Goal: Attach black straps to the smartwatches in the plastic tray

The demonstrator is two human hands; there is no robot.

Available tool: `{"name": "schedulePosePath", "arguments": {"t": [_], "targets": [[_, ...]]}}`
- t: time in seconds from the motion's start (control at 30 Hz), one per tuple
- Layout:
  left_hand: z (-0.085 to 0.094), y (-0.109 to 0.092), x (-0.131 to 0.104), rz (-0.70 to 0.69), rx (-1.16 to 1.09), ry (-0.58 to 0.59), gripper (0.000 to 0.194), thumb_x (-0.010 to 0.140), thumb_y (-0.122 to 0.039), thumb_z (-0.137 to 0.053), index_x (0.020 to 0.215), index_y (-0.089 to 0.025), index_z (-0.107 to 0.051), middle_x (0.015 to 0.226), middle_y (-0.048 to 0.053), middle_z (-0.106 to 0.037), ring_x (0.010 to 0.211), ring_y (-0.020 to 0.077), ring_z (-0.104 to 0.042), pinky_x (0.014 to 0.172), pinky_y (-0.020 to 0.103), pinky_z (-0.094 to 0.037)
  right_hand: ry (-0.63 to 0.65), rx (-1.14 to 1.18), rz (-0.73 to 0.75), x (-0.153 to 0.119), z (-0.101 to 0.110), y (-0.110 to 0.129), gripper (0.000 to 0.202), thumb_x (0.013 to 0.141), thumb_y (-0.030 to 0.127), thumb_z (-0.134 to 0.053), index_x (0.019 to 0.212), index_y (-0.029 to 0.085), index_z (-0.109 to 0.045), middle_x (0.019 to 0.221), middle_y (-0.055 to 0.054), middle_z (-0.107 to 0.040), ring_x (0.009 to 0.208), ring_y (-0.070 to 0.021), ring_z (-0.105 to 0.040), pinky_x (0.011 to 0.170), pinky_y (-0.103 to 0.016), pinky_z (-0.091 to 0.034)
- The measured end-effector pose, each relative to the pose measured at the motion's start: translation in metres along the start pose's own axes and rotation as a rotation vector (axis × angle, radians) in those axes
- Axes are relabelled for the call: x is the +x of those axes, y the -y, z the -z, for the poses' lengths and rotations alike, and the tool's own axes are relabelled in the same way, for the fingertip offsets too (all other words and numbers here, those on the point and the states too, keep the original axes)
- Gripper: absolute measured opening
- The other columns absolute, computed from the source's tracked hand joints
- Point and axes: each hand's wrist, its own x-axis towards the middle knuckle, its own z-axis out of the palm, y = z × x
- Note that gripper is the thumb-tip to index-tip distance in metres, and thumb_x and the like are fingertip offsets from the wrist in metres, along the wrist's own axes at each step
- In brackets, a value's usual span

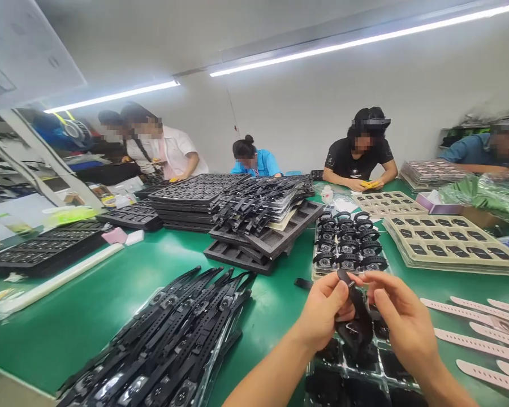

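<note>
A smartwatch with a black strap (358,325) hangs between my two hands, above a clear compartment tray (377,362) of dark items. My left hand (324,311) is closed, pinching the strap's upper end between thumb and fingers. From the other side my right hand (402,322) curls around the strap, its index fingertip touching that end; its other fingers are partly hidden. Just beyond lies a tray of watches with looped black straps (348,243). To the left, many watches with straight black straps (173,328) lie in overlapping rows on clear trays.
Black foam trays (195,195) are stacked mid-table, with strapped watches piled on a tilted one. Cream trays of dark watch faces (453,237) stand right, near pink straps (479,339). Several people work across the green table (152,260). A long white strip (63,280) lies left.
</note>
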Motion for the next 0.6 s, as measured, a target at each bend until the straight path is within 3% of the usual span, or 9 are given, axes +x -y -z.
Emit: {"name": "schedulePosePath", "arguments": {"t": [0.1, 0.2, 0.3, 0.43, 0.6], "targets": [[0.003, -0.003, -0.001, 0.130, 0.018, 0.129, 0.049, 0.075, -0.058, -0.080, 0.076, -0.013, -0.061, 0.053, -0.009, -0.033, 0.047, 0.0036, -0.023, 0.047, 0.020, -0.016, 0.179, 0.084, -0.091, 0.012, 0.007, 0.009, 0.027, 0.096, 0.045, -0.059, 0.108, 0.027, -0.075, 0.103, -0.006, -0.070, 0.093, -0.0226, -0.065, 0.082, -0.031, -0.057], [0.001, -0.001, 0.000, 0.202, 0.042, 0.170, 0.050, 0.072, -0.059, -0.082, 0.076, -0.013, -0.061, 0.052, -0.009, -0.033, 0.047, 0.0037, -0.023, 0.047, 0.020, -0.016, 0.313, 0.185, -0.216, 0.020, 0.009, 0.016, 0.033, 0.092, 0.049, -0.064, 0.075, 0.022, -0.073, 0.083, -0.004, -0.062, 0.079, -0.0210, -0.059, 0.072, -0.031, -0.054], [-0.002, 0.004, 0.001, 0.243, 0.088, 0.157, 0.051, 0.072, -0.061, -0.080, 0.079, -0.012, -0.066, 0.054, -0.008, -0.037, 0.048, 0.0046, -0.027, 0.047, 0.020, -0.019, 0.183, 0.315, -0.336, 0.023, 0.008, 0.020, 0.040, 0.084, 0.047, -0.072, 0.057, 0.019, -0.064, 0.074, -0.001, -0.054, 0.065, -0.0159, -0.050, 0.056, -0.027, -0.047], [-0.004, 0.009, 0.002, 0.281, 0.117, 0.144, 0.052, 0.075, -0.063, -0.076, 0.081, -0.011, -0.073, 0.056, -0.003, -0.045, 0.049, 0.0063, -0.034, 0.047, 0.020, -0.023, -0.018, 0.484, -0.507, 0.024, 0.005, 0.022, 0.031, 0.078, 0.047, -0.079, 0.076, 0.017, -0.073, 0.059, 0.004, -0.048, 0.049, -0.0106, -0.043, 0.045, -0.024, -0.038], [-0.003, 0.011, 0.003, 0.342, 0.129, 0.211, 0.052, 0.075, -0.063, -0.076, 0.080, -0.011, -0.076, 0.056, -0.001, -0.049, 0.050, 0.0080, -0.039, 0.048, 0.020, -0.026, -0.142, 0.573, -0.580, 0.028, 0.005, 0.029, 0.036, 0.072, 0.052, -0.082, 0.073, 0.018, -0.070, 0.052, 0.007, -0.043, 0.042, -0.0091, -0.037, 0.034, -0.021, -0.031]]}}
